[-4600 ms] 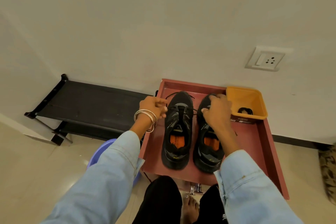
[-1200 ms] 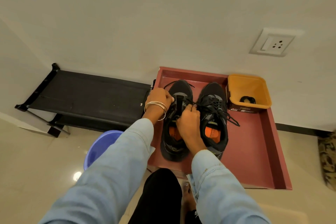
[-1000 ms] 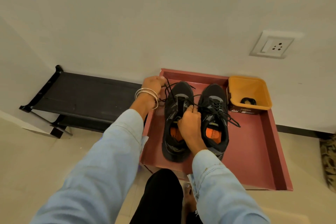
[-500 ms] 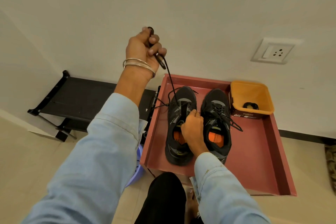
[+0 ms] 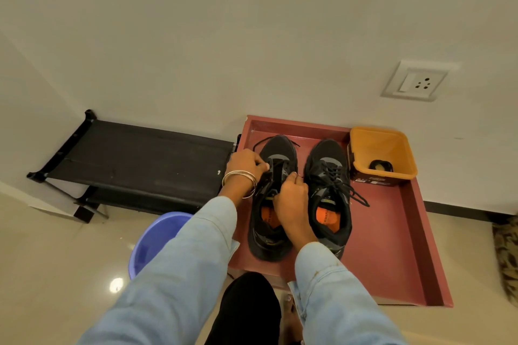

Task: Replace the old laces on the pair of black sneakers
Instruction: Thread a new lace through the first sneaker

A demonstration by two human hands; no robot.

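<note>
Left sneaker (image 5: pixel 273 199) half-unlaced, black.

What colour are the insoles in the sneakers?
Orange insoles, clearest in the head view inside the right sneaker.

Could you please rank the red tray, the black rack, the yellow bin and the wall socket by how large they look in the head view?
1-2. Red tray and black rack: too close to rank
3. Yellow bin
4. Wall socket
</note>
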